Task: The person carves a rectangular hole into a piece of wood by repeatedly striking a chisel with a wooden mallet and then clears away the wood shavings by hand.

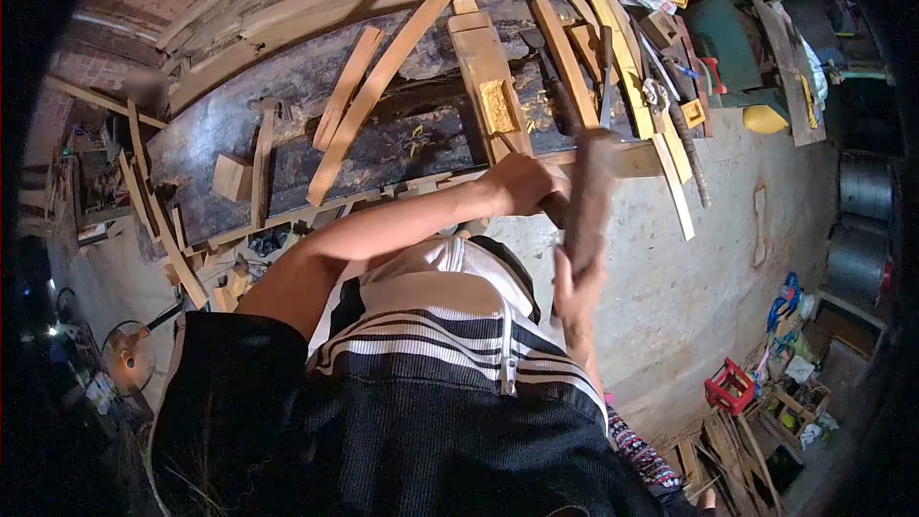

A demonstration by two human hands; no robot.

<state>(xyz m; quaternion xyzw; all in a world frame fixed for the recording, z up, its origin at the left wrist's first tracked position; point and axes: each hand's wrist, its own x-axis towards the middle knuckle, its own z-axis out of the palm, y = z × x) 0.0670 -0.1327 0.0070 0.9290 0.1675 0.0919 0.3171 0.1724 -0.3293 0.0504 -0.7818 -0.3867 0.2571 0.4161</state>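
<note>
A long brown wooden block [592, 193], blurred by motion, is held up in front of the bench edge. My left hand [519, 184] is closed around a short dark handle-like piece that meets the block's left side. At the block's lower end is my right hand [580, 289], thumb up along it and fingers wrapped round the end. Just beyond my left hand, a wooden workpiece [474, 48] lies across the dark workbench [412, 134]. Yellow shavings [496, 105] fill a recess in this workpiece.
Long wooden strips [392, 67] slant over the bench's left half, near a small wood block [232, 177]. To the right lie more strips [620, 29] and tools. A red crate [729, 387] stands on the concrete floor [670, 306], beside scrap wood [732, 455]. Patterned cloth [639, 450] shows below.
</note>
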